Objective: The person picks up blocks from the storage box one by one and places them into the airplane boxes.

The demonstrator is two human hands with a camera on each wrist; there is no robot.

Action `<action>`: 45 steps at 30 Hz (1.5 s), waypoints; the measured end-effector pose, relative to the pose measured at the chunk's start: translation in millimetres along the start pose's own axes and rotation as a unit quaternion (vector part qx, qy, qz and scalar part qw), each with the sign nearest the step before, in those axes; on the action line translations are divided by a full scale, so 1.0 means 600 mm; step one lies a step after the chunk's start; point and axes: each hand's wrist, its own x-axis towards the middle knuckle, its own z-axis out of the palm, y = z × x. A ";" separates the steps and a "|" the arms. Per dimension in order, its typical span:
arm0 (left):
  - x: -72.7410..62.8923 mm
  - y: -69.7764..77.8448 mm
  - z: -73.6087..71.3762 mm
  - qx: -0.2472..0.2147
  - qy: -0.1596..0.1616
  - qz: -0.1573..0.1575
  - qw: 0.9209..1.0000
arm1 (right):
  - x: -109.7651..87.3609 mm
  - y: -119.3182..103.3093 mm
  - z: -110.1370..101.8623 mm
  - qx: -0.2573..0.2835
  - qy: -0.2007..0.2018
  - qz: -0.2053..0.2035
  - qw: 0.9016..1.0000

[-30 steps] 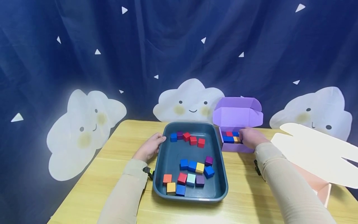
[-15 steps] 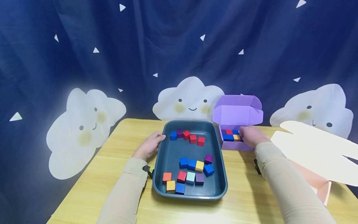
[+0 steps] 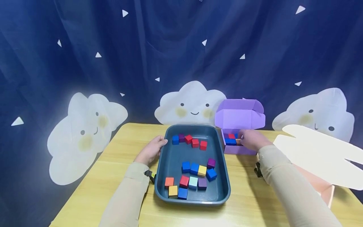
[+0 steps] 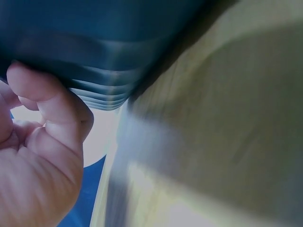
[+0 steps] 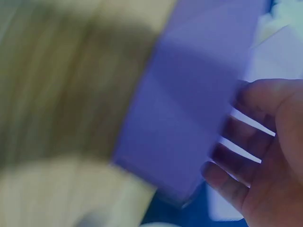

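Observation:
A dark blue-green tray (image 3: 195,154) stands on the table with several coloured cubes in it. My left hand (image 3: 151,150) grips its left rim near the far end, thumb over the edge. In the left wrist view the left hand's fingers (image 4: 35,87) bend against the tray's outer wall (image 4: 94,52). My right hand (image 3: 251,139) reaches over the front wall of an open purple box (image 3: 239,150) with rows of cubes inside. In the right wrist view its fingers (image 5: 244,135) are spread and nearly straight, with tips hidden behind the box wall (image 5: 184,94). An orange cube (image 3: 239,141) shows beside its fingertips.
The purple box's lid (image 3: 239,118) stands raised behind it. At the right, a pale pink box (image 3: 314,183) with a big white flap (image 3: 314,154) lies partly behind my right forearm. A dark blue cloud-print curtain (image 3: 181,47) hangs behind the wooden table (image 3: 136,132).
My right hand has shifted slightly left inside the purple box, now covering more of the orange cube. The left hand and the tray stay as they were.

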 end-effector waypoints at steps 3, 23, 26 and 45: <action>0.000 -0.001 0.001 -0.003 -0.003 0.001 1.000 | -0.006 -0.043 -0.013 0.031 0.025 -0.049 0.998; 0.000 0.003 0.008 -0.009 -0.017 0.006 1.000 | -0.043 -0.315 0.046 0.128 -0.031 -0.333 0.934; 0.000 0.002 0.007 -0.010 -0.017 0.007 1.000 | -0.038 -0.323 0.068 0.102 -0.071 -0.354 0.927; 0.005 -0.003 -0.001 -0.002 -0.006 0.011 1.000 | -0.036 -0.343 0.118 0.012 -0.213 -0.356 0.910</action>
